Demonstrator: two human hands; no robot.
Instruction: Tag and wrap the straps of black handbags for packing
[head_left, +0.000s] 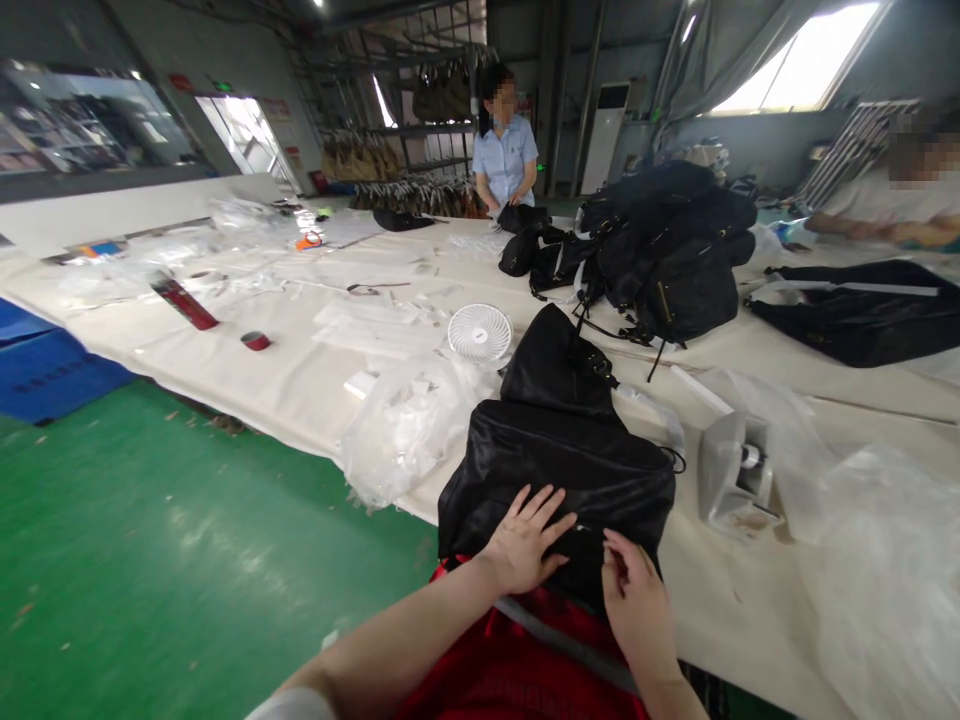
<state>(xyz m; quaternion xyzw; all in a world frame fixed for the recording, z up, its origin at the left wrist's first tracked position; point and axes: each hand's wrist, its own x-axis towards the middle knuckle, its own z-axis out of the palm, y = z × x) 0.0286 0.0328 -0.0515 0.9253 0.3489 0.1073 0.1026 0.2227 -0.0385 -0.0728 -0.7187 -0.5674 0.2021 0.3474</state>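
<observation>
A black bag [570,450] lies on the cream-covered table in front of me, its near edge against my red apron [517,670]. My left hand [525,545] rests flat on the bag's near face with the fingers spread. Beside it, at the bag's lower right, my right hand [634,590] is loosely curled, with a dark gap between thumb and fingers and nothing visible in it. A small pale mark shows on the fabric between the hands. Just beyond, another black piece [559,365] with a strap adjoins the bag.
A white round fan [480,333], clear plastic bags [409,425] and a tape dispenser [739,475] surround the bag. Farther back is a heap of black bags [667,240]. One person [506,160] stands across the table; another [892,205] is at right. Green floor [187,560] lies left.
</observation>
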